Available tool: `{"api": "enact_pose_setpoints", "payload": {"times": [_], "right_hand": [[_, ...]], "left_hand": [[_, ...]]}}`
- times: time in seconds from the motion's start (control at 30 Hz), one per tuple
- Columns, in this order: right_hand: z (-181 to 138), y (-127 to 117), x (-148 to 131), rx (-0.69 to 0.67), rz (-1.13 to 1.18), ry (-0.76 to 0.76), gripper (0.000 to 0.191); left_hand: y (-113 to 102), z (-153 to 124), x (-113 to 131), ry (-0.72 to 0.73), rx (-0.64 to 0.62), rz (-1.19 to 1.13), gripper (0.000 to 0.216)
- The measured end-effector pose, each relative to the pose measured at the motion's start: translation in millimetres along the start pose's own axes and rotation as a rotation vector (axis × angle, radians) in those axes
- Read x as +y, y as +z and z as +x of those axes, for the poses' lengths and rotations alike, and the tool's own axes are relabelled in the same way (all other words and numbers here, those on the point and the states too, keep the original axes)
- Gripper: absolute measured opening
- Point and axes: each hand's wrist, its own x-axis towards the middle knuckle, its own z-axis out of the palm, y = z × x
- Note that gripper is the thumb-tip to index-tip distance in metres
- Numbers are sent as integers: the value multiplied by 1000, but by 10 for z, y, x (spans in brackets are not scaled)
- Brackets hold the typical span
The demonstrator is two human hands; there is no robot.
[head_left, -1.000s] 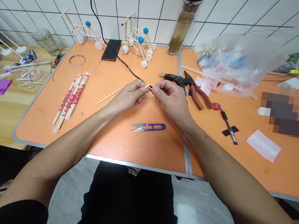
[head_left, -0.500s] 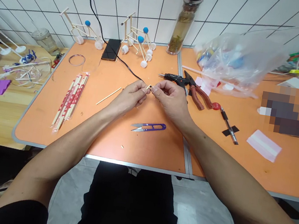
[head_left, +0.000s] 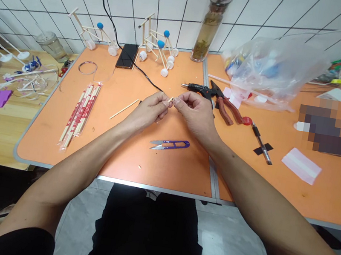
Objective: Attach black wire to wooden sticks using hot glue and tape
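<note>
My left hand (head_left: 154,107) and my right hand (head_left: 193,111) meet fingertip to fingertip over the orange table. Between them is a short piece of wooden stick (head_left: 170,100), pinched by my left thumb and fingers. My right thumb and forefinger are closed at its end; most of the piece is hidden by the fingers. Purple thread snips (head_left: 170,145) lie nearer to me, blades pointing left. Beside my left hand rests a thin wooden stick (head_left: 124,109). Just beyond my right hand are a black glue gun (head_left: 197,88) and red-handled pliers (head_left: 225,108).
Wrapped chopsticks (head_left: 80,115) lie at the left. Behind stand small stick models (head_left: 158,43) with blue balls, a phone (head_left: 126,56) and a tall tea bottle (head_left: 206,34). A plastic bag (head_left: 269,74), a pen (head_left: 261,144) and a pale packet (head_left: 301,165) occupy the right. A black cable (head_left: 140,71) crosses the table.
Both hands stay in nearly the same place. The small wooden piece between the fingertips has shifted and tilted slightly.
</note>
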Motion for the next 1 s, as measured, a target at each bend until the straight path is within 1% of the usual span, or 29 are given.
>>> {"api": "enact_pose_setpoints", "payload": {"times": [0.27,0.53,0.83,0.93,1.0], "right_hand": [[-8,4,-6,8,-10,0,39],[-19,22,-20,30,-19,11,31],[-27,44,-30,62,-60,21,28],[-30,46,-33,64,-63,30,27],[-30,45,-34,64,-57,23,26]], "left_hand": [[-17,5,-17,2,-5,13,28],[-46,13,-78,56,3,66,27],[-57,24,-147,117,13,91,30],[-45,20,-136,113,16,79,30],[-30,15,-117,85,12,50,30]]}}
